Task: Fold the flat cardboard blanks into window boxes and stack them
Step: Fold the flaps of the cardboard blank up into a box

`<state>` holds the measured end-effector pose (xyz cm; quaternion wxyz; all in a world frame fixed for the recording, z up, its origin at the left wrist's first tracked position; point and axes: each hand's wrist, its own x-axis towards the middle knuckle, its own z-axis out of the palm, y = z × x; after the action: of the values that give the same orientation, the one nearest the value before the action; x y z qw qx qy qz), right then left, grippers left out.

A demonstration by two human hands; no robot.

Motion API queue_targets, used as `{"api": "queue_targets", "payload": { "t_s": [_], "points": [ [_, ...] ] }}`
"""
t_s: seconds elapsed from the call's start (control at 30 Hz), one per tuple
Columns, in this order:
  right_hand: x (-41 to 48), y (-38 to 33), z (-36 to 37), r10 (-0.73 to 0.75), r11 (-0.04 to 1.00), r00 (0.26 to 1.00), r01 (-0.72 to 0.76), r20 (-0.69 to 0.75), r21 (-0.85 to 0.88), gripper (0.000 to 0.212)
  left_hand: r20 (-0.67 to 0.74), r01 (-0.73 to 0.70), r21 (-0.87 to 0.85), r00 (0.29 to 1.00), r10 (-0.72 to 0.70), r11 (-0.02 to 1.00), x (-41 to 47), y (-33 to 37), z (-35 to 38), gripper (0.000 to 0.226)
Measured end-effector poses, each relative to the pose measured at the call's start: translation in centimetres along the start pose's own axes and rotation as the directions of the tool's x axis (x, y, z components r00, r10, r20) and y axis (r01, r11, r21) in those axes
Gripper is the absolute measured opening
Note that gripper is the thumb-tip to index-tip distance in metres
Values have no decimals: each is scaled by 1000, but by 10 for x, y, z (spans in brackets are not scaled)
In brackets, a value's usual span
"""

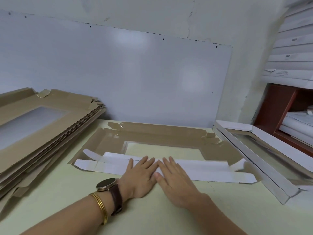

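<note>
Both hands, left hand [141, 175] and right hand [174, 180], pressed straight fingers [149, 162] on the flat brown cardboard blank's [162, 134] folded white flap [203, 168]; light, stiff card, best creased along scored edges.

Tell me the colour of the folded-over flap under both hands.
The flap is white, on a brown blank; head view.
</note>
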<state>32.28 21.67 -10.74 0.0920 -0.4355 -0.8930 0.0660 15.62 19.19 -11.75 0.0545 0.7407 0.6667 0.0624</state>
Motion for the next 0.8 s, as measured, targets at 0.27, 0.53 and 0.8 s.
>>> {"api": "queue_targets", "payload": {
  "t_s": [0.27,0.53,0.8],
  "points": [
    [-2,6,-3,42,999,984,-41,171,-12,69,16,57,91,998,-59,994,0,1,5,60],
    [-16,65,-16,158,987,967,-159,199,-8,76,84,127,36,988,-130,991,-5,-13,-4,59],
    [-44,115,-26,256,966,956,-258,144,-10,76,81,168,38,982,-170,985,-24,-41,-14,60]
  ]
}}
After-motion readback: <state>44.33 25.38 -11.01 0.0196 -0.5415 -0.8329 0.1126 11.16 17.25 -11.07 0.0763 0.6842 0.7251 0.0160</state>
